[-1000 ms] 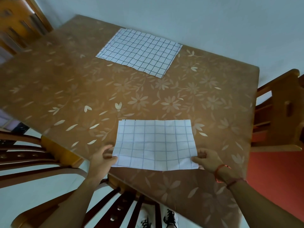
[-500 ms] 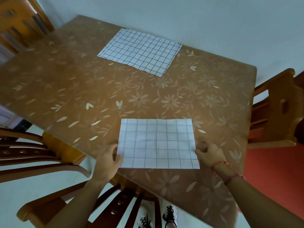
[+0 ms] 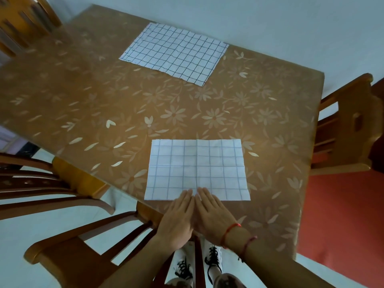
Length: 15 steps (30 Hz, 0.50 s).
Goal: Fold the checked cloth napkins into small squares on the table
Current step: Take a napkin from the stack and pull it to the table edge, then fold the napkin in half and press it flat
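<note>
A white checked napkin point(image 3: 197, 168), folded into a rectangle with creases across it, lies flat near the table's front edge. My left hand point(image 3: 177, 219) and my right hand point(image 3: 214, 215) rest side by side, palms down, fingers stretched flat. Their fingertips press on the middle of the napkin's near edge. Neither hand grips anything. A second checked napkin point(image 3: 174, 54), with darker lines, lies spread out at the far side of the table.
The table point(image 3: 83, 100) wears a brown cover with pale flowers. Wooden chairs stand at the front left point(image 3: 68, 252), the far left point(image 3: 22, 19) and the right point(image 3: 349, 125). A red floor area point(image 3: 340, 215) lies to the right.
Both hands let go of the napkin's near corners and came together at the middle of its near edge, now lying flat. The napkin's near edge has settled onto the table.
</note>
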Motion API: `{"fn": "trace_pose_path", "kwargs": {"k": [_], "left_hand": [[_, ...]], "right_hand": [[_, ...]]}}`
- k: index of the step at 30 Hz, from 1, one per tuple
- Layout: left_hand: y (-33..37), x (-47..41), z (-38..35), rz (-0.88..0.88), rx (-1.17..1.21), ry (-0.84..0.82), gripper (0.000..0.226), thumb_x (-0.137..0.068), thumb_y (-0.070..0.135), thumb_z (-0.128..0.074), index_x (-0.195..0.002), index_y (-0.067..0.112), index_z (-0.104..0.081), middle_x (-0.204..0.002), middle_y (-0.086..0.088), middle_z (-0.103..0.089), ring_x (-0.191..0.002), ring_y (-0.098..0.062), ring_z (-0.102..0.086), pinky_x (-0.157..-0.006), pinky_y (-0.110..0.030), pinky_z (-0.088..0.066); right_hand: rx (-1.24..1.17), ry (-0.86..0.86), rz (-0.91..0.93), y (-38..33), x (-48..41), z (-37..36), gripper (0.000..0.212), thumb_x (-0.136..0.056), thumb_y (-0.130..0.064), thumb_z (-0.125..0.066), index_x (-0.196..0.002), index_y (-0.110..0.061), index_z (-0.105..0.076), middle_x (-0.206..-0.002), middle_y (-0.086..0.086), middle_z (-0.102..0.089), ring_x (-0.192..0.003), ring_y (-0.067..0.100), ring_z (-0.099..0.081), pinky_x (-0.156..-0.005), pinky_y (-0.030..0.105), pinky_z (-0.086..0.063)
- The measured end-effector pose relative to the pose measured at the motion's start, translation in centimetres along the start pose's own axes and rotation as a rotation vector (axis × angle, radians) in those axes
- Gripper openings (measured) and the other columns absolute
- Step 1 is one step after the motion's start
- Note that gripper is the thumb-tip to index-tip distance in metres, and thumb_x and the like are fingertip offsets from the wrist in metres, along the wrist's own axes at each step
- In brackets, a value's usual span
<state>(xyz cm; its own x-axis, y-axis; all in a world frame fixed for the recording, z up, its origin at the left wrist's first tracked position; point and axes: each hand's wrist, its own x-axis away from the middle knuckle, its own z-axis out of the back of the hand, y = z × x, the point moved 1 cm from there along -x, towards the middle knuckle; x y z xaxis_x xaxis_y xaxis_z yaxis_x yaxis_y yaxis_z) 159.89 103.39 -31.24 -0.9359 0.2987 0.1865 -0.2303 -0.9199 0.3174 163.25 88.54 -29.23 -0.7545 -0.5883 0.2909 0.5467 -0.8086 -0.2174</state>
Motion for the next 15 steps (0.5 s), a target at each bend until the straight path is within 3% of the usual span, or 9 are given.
{"fn": "trace_pose_path", "kwargs": {"k": [3,9,15], "left_hand": [[-0.3,0.5,-0.8,0.027,-0.034,-0.044,0.079,-0.084,0.038,-0.067,-0.147,0.008,-0.029,-0.153,-0.013,-0.03,-0.141,-0.025,-0.028,-0.109,-0.042,-0.031],[-0.9,0.9,-1.2,0.048,-0.069,-0.074,0.068,-0.091,0.045,-0.03,-0.148,0.008,-0.021,-0.154,-0.013,-0.025,-0.142,-0.025,-0.026,-0.109,-0.044,-0.03],[-2.4,1.8,-0.9,0.09,-0.109,-0.091,0.068,-0.091,0.046,-0.039,-0.143,0.003,-0.035,-0.151,-0.014,-0.034,-0.138,-0.026,-0.035,-0.107,-0.044,-0.033]], "right_hand": [[0.009,-0.031,-0.016,0.1,0.2,-1.7,0.069,-0.091,-0.053,-0.036,-0.135,-0.001,-0.047,-0.145,0.019,-0.041,-0.136,0.03,-0.039,-0.1,0.044,-0.047],[0.048,0.004,0.019,-0.5,0.1,-1.6,0.067,-0.091,-0.05,-0.036,-0.137,-0.002,-0.044,-0.144,0.02,-0.042,-0.135,0.031,-0.039,-0.102,0.045,-0.045],[0.077,-0.056,-0.002,0.1,0.1,-2.3,0.077,-0.09,-0.059,-0.035,-0.133,0.003,-0.048,-0.144,0.023,-0.042,-0.134,0.032,-0.041,-0.101,0.046,-0.045]]}}
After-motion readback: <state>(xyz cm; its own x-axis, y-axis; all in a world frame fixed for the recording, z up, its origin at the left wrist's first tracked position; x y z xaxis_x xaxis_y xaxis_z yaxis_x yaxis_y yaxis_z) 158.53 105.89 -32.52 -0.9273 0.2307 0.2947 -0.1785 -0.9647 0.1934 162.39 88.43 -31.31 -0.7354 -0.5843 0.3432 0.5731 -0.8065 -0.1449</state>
